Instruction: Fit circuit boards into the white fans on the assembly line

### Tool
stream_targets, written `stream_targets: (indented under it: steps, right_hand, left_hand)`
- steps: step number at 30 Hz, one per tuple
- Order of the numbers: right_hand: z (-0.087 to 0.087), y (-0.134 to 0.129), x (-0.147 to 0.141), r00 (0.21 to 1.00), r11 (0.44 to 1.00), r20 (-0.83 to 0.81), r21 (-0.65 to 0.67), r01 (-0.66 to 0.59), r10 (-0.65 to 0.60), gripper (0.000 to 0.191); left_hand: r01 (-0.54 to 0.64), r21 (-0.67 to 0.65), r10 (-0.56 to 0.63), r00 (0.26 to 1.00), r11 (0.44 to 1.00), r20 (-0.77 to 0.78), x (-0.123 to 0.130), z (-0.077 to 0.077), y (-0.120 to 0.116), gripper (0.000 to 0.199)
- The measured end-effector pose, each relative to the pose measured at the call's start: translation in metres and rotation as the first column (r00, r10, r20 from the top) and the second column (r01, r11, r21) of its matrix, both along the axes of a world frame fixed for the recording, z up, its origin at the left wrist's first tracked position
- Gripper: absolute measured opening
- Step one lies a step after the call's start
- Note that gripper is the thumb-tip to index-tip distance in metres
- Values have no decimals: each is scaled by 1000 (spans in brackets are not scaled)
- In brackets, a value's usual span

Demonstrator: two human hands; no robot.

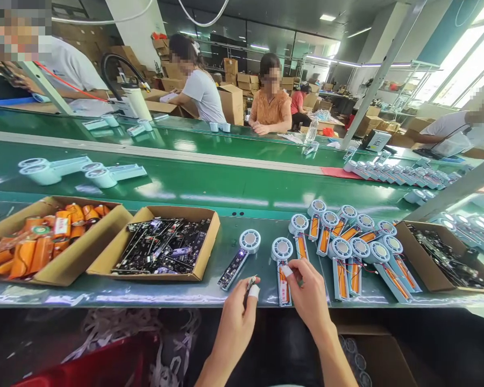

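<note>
My left hand (239,312) is closed in a pinch on a small, thin dark piece (249,290) whose kind I cannot make out. White covers wrap a fingertip on each hand. My right hand (308,290) has its fingers bent together over the handle of a light blue fan housing (282,249), which holds an orange battery under a white label. A bit of green shows by those fingers; what they pinch is hidden. Left of that housing lies another fan (250,241) with a dark circuit board (233,267) along its handle.
Several fan housings with orange batteries (341,249) crowd the right. Cardboard trays hold orange batteries (36,252), circuit boards (165,247) and dark parts (447,252). Beyond runs a green conveyor (226,185) with more fan housings (44,169). Several people sit across it. A slanted metal post (452,185) stands right.
</note>
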State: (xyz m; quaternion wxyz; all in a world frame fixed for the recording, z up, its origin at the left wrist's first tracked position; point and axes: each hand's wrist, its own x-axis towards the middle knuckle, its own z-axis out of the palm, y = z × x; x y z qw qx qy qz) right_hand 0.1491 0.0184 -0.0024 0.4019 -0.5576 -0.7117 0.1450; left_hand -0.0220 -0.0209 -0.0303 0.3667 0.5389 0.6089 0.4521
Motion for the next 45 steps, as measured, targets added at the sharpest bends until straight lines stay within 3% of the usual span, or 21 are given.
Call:
stream_targets:
  steps: [5, 9, 12, 16, 19, 22, 26, 30, 36, 38, 42, 45]
  right_hand:
    - [0, -9, 9, 983, 987, -95, -10, -161, 159, 13]
    - [-4, -15, 8, 920, 947, -375, -240, -213, 112, 17]
    - [-5, -17, 7, 857, 906, -512, -335, -258, 55, 20]
    - [-1, -22, 1, 918, 931, -364, -255, -262, 159, 18]
    - [-1, -26, -3, 960, 961, -141, -102, -258, 243, 24]
    - [-2, -28, -2, 971, 972, 60, 12, -234, 233, 33]
    - [3, -29, 5, 921, 951, 242, -36, -306, 305, 54]
    - [11, -29, 12, 912, 927, 176, -138, -349, 370, 60]
    - [8, -28, 8, 949, 948, 96, -139, -286, 300, 45]
    - [5, -28, 3, 951, 953, 92, -105, -285, 295, 39]
    - [0, -28, -4, 969, 966, 8, -91, -244, 245, 28]
    - [-3, -28, -6, 982, 978, -68, -103, -182, 176, 23]
  left_hand:
    - [73, -21, -70, 992, 997, 109, 7, 11, 4, 34]
    - [193, -91, -178, 973, 977, 145, 12, 17, 2, 35]
    - [142, -111, -126, 982, 984, 144, 10, 20, -1, 36]
    - [83, -99, -68, 987, 992, 143, 9, 24, -2, 33]
    - [136, -171, -90, 964, 976, 251, 13, 24, 2, 33]
    - [207, -245, -110, 927, 947, 358, 14, 21, 8, 36]
    - [268, -257, -162, 915, 929, 368, 12, 22, 13, 34]
    - [229, -233, -157, 944, 945, 291, 12, 25, 12, 30]
    - [81, -127, -54, 978, 989, 201, 14, 27, 11, 25]
    - [77, -137, -43, 971, 988, 235, 13, 27, 12, 25]
    - [149, -298, -13, 910, 943, 414, 14, 24, 12, 34]
    - [157, -322, 15, 880, 934, 474, 15, 21, 11, 34]
